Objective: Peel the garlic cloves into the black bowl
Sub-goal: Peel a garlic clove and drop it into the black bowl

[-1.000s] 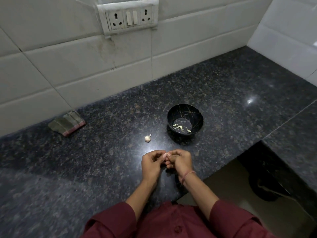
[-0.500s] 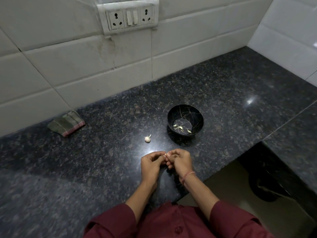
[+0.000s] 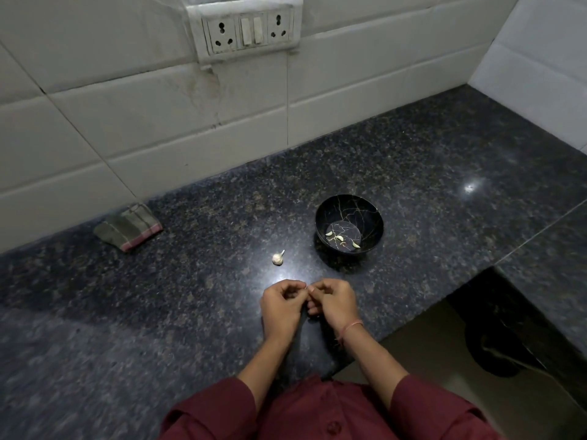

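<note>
On the counter (image 3: 190, 312) the bowl (image 3: 349, 204) sat with cloves (image 3: 339, 238) in it, the garlic bulb (image 3: 277, 258) just left of it. The left hand (image 3: 281, 304) and right hand (image 3: 332, 301) met nearer, and a cloth (image 3: 128, 227) lay well left, against the far wall.

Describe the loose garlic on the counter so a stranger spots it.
On the dark granite counter, find the black bowl. Left of it, slightly nearer the person, lies a small pale garlic piece with a pointed tip; unlike the cloves inside the bowl, it sits alone on stone.
</note>
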